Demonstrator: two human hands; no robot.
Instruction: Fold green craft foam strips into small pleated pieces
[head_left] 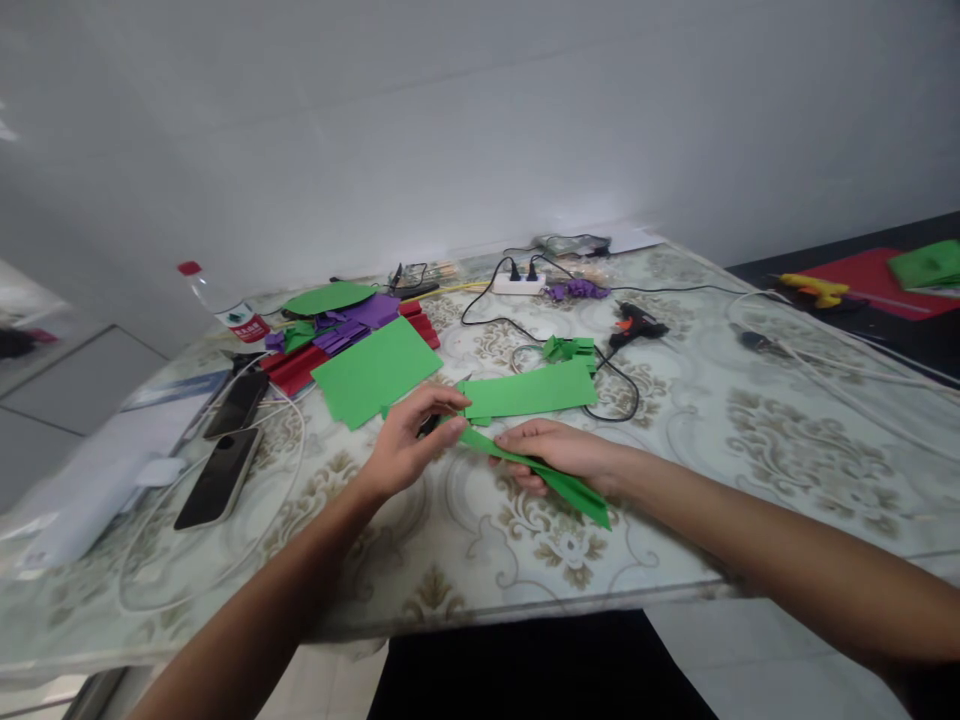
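My right hand [559, 452] is closed on a long green paper strip [577, 492] that runs from its far tip near my left hand down past my right wrist. My left hand [409, 440] pinches the far end of that strip, close to something dark under the fingers that I cannot make out. Just beyond both hands lies a flat green paper rectangle [529, 390] on the patterned table [465, 540].
A larger green sheet [375, 372] lies left of centre, with red, purple and green paper pieces [341, 330] behind it. Two phones [221, 475] and a cable sit at the left. A black glue gun [634, 322], power strip [519, 284] and water bottle [225, 305] stand farther back.
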